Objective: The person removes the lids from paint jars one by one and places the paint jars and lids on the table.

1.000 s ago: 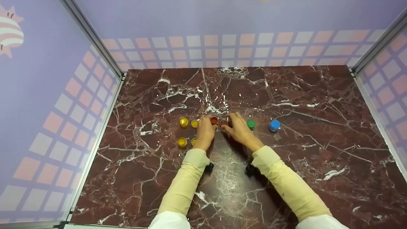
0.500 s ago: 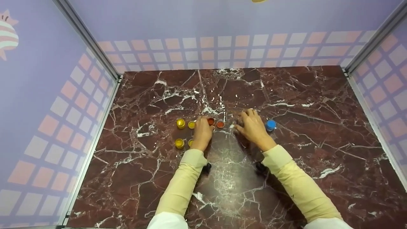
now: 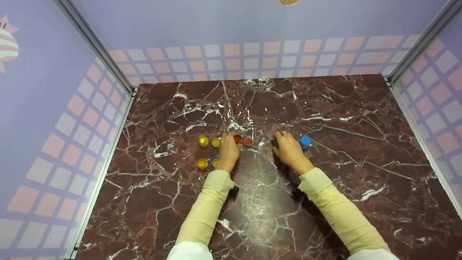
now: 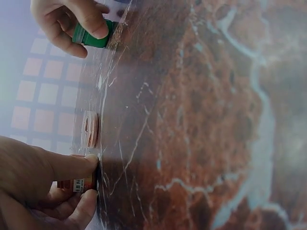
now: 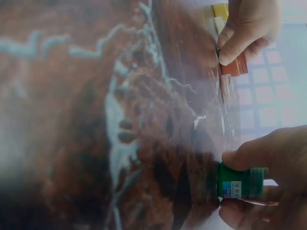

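From my remote seat, nearest in the head view are two cream sleeves crossing the marbled bench (image 3: 325,108). Just above frame centre, my left hand (image 3: 228,151) pinches a red-capped jar (image 3: 237,138) between thumb and finger, as it did half a second ago. A second red jar (image 3: 248,141) stands free just right of it. My right hand (image 3: 288,150), which was spread flat half a second ago, now has its fingers curled round the green-capped jar (image 5: 240,182), right of centre on the bench, almost hidden from the head camera. Four yellow jars (image 3: 203,141) sit left of my left hand, and a blue-capped jar (image 3: 305,141) stands just beside my right. The green jar carries a label, but the wrist view is too blurred for me to read it.
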`<control>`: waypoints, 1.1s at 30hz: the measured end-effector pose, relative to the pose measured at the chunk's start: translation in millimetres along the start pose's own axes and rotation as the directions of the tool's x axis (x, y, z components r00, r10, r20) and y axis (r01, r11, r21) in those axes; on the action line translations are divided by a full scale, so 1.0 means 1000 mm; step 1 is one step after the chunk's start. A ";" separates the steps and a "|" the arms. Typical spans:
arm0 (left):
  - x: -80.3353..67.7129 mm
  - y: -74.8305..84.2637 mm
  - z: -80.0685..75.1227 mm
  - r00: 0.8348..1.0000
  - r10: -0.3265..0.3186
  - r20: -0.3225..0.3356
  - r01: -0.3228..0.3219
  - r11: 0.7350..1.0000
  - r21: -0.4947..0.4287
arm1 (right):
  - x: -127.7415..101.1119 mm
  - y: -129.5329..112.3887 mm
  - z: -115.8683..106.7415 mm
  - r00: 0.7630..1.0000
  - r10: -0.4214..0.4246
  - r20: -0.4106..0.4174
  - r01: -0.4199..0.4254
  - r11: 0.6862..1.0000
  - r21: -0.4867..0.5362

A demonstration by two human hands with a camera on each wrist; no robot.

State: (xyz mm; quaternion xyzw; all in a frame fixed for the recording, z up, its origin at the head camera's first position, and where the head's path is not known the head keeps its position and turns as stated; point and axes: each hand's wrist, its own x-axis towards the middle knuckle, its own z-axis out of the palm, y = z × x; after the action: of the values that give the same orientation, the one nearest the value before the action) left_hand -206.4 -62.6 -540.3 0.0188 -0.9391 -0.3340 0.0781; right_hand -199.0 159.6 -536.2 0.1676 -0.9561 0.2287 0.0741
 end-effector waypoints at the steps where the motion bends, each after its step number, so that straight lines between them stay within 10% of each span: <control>1: 0.000 0.000 0.000 1.000 0.001 0.000 -0.001 1.000 -0.002 | -0.001 0.000 0.000 1.000 -0.001 0.000 0.001 1.000 0.004; 23: -0.029 0.007 -0.008 0.997 -0.077 0.017 0.077 0.997 -0.003 | -0.057 -0.013 -0.006 0.997 -0.044 0.060 0.045 0.999 -0.018; 33: -0.085 0.016 -0.016 0.991 0.134 0.032 -0.133 0.991 -0.030 | -0.084 -0.022 -0.011 0.993 -0.076 0.088 0.076 0.997 0.005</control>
State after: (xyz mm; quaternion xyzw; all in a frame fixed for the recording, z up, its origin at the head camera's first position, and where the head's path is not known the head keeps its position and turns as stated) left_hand -119.8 -52.5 -529.4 -0.0507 -0.9348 -0.3412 0.0847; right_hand -112.3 170.3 -535.9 0.2140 -0.9512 0.2187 0.0405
